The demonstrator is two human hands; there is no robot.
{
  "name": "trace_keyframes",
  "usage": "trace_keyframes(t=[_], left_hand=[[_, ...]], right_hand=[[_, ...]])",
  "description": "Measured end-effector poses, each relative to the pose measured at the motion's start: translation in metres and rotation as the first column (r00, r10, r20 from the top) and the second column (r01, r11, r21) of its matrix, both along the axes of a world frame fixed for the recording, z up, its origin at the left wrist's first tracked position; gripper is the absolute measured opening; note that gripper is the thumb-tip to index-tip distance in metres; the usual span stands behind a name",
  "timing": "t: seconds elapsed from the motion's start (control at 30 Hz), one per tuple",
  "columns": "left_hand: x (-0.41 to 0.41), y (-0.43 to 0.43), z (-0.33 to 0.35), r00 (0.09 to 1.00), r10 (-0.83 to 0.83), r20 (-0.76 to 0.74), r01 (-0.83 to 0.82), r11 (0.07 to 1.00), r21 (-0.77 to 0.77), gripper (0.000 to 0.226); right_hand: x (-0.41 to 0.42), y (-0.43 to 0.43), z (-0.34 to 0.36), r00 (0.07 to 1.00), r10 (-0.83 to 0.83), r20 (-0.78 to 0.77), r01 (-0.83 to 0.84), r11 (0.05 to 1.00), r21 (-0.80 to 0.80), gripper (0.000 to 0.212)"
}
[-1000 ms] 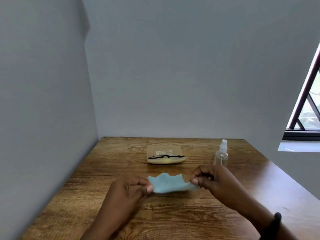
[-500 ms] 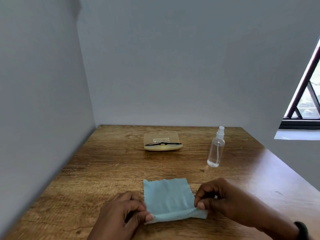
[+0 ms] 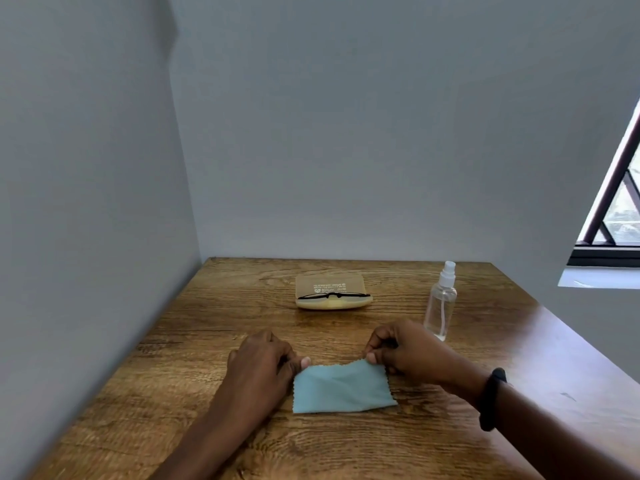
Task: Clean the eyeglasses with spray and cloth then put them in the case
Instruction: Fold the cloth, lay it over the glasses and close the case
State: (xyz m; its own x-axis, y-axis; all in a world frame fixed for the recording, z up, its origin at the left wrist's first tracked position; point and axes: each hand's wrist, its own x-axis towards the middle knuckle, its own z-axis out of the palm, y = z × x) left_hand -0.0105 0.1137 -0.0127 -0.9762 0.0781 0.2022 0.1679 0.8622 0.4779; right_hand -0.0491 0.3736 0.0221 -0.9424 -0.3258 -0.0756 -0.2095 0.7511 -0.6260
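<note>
Light blue cloth (image 3: 341,388) lies on the wooden table (image 3: 519,358), near the front centre. Thin, soft microfibre look, roughly rectangular, zigzag pinked edges all round. A shallow crease runs across it and the far edge is lifted a little; the near part lies flat on the wood.

Left hand (image 3: 261,365) at 9 o'clock of the cloth, fingers curled, thumb and fingertips pinching the far left corner. Right hand (image 3: 405,351) at 2 o'clock of the cloth, thumb and forefinger pinching the far right corner, other fingers bent in. Black band (image 3: 491,398) on the right wrist, smooth and matte.

Eyeglasses (image 3: 333,295) at 12 o'clock from the cloth, well apart, towards the back of the table. Thin black frame, folded or not I cannot tell, resting on top of the case (image 3: 330,292). Case is tan and pale yellow, oblong with rounded ends, small printed text on the flat upper part, too small to read.

Spray bottle (image 3: 440,303) at 1 o'clock of the cloth, just behind the right hand, upright. Clear plastic cylinder, white pump top, thin tube visible inside.

Table has a brown, strongly grained surface with a slight sheen on the right side. Plain grey walls (image 3: 346,133) at back and left, smooth and matte. Window (image 3: 616,209) with a dark frame at 3 o'clock.
</note>
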Motion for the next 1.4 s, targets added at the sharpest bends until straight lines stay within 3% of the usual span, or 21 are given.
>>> trace_keyframes(t=[0.37,0.6,0.67,0.77,0.9,1.0,1.23,1.4], left_hand=[[-0.004,0.0,-0.003,0.999,0.0,-0.053,0.0,1.0,0.009,0.023],[-0.001,-0.001,-0.002,0.997,-0.007,-0.07,0.005,1.0,-0.027,0.017],[-0.002,-0.002,-0.002,0.997,-0.017,-0.076,0.015,0.999,-0.028,0.016],[-0.003,-0.004,-0.001,0.997,-0.043,-0.071,0.039,0.998,-0.051,0.024],[-0.002,0.0,0.006,0.993,-0.092,-0.071,0.087,0.993,-0.074,0.018],[-0.001,0.003,0.013,0.994,-0.088,-0.062,0.079,0.988,-0.133,0.005],[-0.004,0.008,0.015,0.995,-0.101,0.004,0.1,0.971,-0.216,0.005],[-0.007,0.007,0.019,0.993,-0.107,0.045,0.116,0.951,-0.287,0.005]], right_hand=[[0.005,0.005,-0.006,0.991,-0.105,-0.083,0.103,0.994,-0.027,0.014],[0.008,0.003,-0.003,0.99,-0.114,-0.084,0.115,0.993,0.005,0.003],[0.014,0.002,-0.004,0.969,-0.127,-0.213,0.15,0.984,0.097,0.011],[0.037,-0.011,0.0,0.893,-0.036,-0.448,0.119,0.98,0.159,0.02],[0.074,-0.055,0.01,0.882,0.184,-0.434,-0.098,0.972,0.211,0.022],[0.082,-0.084,0.008,0.844,0.281,-0.458,-0.155,0.943,0.294,0.029],[0.09,-0.106,0.006,0.84,0.333,-0.427,-0.068,0.847,0.527,0.028],[0.093,-0.107,0.004,0.823,0.272,-0.499,-0.044,0.906,0.42,0.021]])
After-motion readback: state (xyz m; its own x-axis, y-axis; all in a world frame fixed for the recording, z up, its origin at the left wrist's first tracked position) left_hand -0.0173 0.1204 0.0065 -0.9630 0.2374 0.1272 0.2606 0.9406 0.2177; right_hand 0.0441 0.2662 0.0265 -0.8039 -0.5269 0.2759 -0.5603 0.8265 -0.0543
